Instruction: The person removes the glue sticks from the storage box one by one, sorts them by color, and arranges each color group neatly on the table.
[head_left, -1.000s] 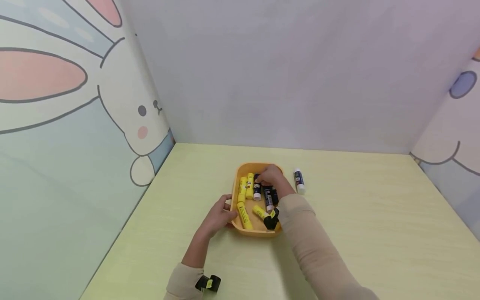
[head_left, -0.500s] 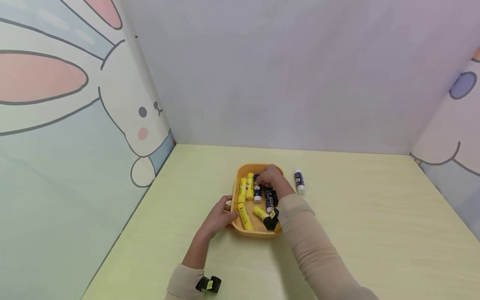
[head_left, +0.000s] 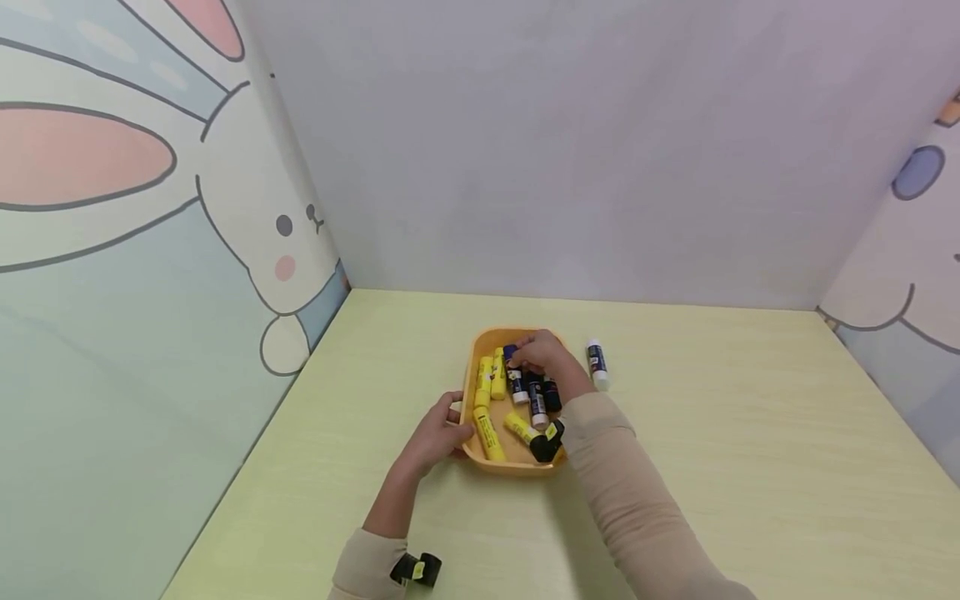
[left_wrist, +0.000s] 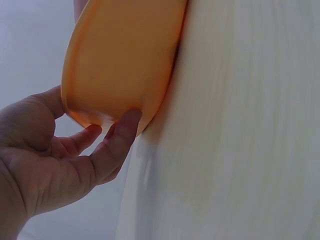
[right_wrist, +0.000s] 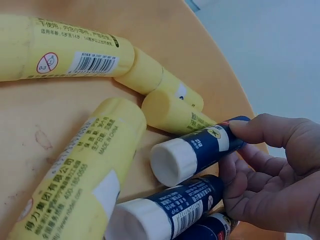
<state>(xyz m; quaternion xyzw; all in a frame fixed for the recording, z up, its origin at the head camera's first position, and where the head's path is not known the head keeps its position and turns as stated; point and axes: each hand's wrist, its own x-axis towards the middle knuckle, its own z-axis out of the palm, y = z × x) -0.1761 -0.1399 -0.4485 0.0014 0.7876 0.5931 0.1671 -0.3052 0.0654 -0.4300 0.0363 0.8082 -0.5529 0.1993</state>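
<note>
Pale table [head_left: 720,400] | left hand [head_left: 433,435]: curled, grips tray [head_left: 517,469] | right hand [right_wrist: 277,177]: pinches blue glue stick [right_wrist: 202,148]

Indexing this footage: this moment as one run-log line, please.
left hand: holds orange tray | right hand: pinches blue-white stick within tray | loose stick: on table, right of tray

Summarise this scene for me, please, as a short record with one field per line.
Left hand: grips the orange tray at its left side
Right hand: pinches a blue-and-white tube inside the tray
Other tray contents: yellow tubes and more dark tubes
Loose item: one stray tube on the table, right of the tray
Backdrop: rabbit drawing at left
</note>
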